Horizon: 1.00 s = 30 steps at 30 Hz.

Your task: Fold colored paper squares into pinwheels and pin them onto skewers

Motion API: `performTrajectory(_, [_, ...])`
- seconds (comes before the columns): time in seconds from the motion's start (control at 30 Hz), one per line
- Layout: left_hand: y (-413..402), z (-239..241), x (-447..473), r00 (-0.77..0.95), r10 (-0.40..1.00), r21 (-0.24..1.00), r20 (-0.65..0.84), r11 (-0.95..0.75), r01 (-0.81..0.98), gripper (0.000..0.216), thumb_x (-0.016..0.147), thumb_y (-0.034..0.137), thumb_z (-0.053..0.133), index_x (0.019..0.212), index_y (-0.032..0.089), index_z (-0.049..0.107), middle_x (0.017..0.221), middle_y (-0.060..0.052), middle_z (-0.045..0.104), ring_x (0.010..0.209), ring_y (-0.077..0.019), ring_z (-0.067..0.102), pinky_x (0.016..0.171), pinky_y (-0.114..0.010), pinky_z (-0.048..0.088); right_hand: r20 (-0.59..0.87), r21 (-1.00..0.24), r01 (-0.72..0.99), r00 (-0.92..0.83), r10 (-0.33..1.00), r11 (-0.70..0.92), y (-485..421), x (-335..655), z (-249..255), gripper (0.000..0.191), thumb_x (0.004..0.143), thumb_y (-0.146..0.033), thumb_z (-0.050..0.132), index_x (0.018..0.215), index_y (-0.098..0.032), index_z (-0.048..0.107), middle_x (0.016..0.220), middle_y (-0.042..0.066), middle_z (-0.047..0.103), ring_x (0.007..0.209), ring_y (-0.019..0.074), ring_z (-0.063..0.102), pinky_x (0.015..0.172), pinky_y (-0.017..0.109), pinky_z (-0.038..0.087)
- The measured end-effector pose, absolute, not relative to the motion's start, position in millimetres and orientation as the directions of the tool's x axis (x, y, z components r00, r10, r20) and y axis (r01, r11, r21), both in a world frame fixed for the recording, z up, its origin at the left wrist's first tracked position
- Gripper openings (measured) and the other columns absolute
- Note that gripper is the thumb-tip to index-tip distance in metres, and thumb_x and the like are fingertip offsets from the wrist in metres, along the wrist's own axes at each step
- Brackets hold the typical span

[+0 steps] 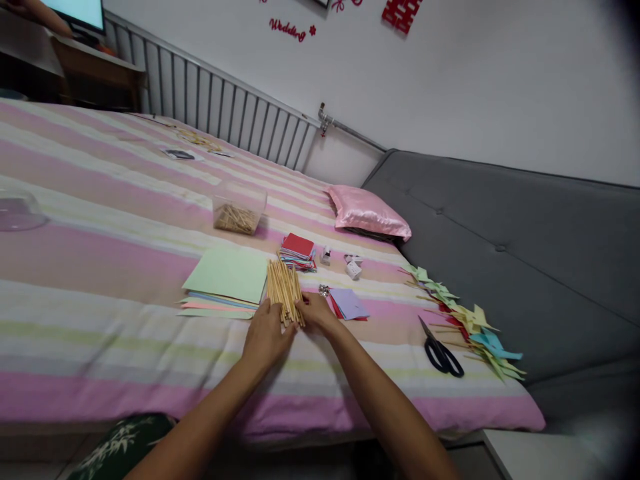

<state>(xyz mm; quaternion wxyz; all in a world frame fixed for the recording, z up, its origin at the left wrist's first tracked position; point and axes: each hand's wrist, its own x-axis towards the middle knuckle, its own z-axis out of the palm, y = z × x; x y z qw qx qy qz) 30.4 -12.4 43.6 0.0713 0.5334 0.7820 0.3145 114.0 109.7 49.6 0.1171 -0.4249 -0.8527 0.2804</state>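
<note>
A bundle of thin wooden sticks lies on the striped bed cover. My left hand presses against the near left side of the bundle, fingers curled round its end. My right hand closes on the near right side of the same bundle. A stack of pastel paper sheets lies just left of the sticks. Small purple and red paper squares lie just right of them.
A clear box of sticks, a stack of red squares, small white items, black scissors and a row of paper pinwheels lie around. A pink pillow lies beside a grey sofa.
</note>
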Motion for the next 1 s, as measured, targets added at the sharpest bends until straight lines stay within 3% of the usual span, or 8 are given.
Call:
performTrajectory(0.3, [-9.3,33.0,24.8,-0.384,0.897,0.587,0.221,0.192,0.787,0.055,0.072,0.033,0.060,0.121,0.013,0.043,0.125,-0.017,0.048,0.121,-0.0303,0.043,0.098,-0.040,0.036,-0.032,-0.814,0.421,-0.720,0.693,0.400,105.8,117.9,46.5,0.028,0.077,-0.022,0.054,0.102,-0.018,0.064,0.097,0.004,0.069,0.089,0.0212,0.062,0.077,0.029,0.047])
performTrajectory(0.47, [-10.4,33.4,23.4,-0.357,0.911,0.591,0.208,0.174,0.787,0.052,0.069,0.026,0.062,0.117,0.017,0.046,0.123,-0.015,0.049,0.117,-0.0296,0.046,0.093,-0.040,0.040,-0.061,-0.928,0.243,-0.846,0.530,0.282,107.7,136.1,48.4,0.057,0.066,-0.024,0.067,0.120,-0.021,0.053,0.104,0.003,0.067,0.093,0.0209,0.063,0.079,0.032,0.050])
performTrajectory(0.6, [-10.4,34.7,23.0,-0.342,0.915,0.587,0.212,0.161,0.793,0.047,0.070,0.028,0.062,0.113,0.016,0.048,0.120,-0.015,0.049,0.117,-0.0303,0.046,0.092,-0.040,0.040,-0.070,-0.959,0.190,-0.877,0.476,0.210,109.1,144.6,49.2,0.084,0.051,-0.023,0.078,0.129,-0.023,0.045,0.114,0.004,0.062,0.100,0.0221,0.061,0.086,0.036,0.048])
performTrajectory(0.73, [-9.9,35.3,21.4,-0.334,0.920,0.588,0.205,0.157,0.793,0.046,0.069,0.032,0.064,0.110,0.018,0.048,0.116,-0.013,0.051,0.115,-0.0294,0.047,0.090,-0.040,0.041,-0.070,-0.964,0.183,-0.874,0.481,0.193,111.6,146.4,46.5,0.096,0.045,-0.022,0.081,0.133,-0.022,0.041,0.120,0.006,0.060,0.106,0.0230,0.058,0.093,0.039,0.044])
performTrajectory(0.87, [-9.9,35.4,19.2,-0.331,0.925,0.588,0.185,0.166,0.792,0.047,0.066,0.023,0.067,0.109,0.020,0.048,0.116,-0.010,0.052,0.113,-0.0261,0.048,0.090,-0.036,0.041,-0.069,-0.962,0.188,-0.871,0.487,0.200,116.1,147.5,39.7,0.100,0.042,-0.019,0.083,0.133,-0.021,0.040,0.118,0.007,0.061,0.107,0.0237,0.058,0.094,0.040,0.044])
performTrajectory(1.0, [-10.4,36.2,20.3,-0.348,0.921,0.570,0.173,0.194,0.799,0.046,0.068,0.021,0.065,0.111,0.019,0.048,0.119,-0.011,0.051,0.115,-0.0258,0.047,0.092,-0.035,0.040,-0.057,-0.953,0.205,-0.843,0.535,0.221,119.1,146.5,32.2,0.094,0.049,-0.020,0.080,0.133,-0.018,0.040,0.108,0.007,0.065,0.095,0.0226,0.063,0.087,0.040,0.049])
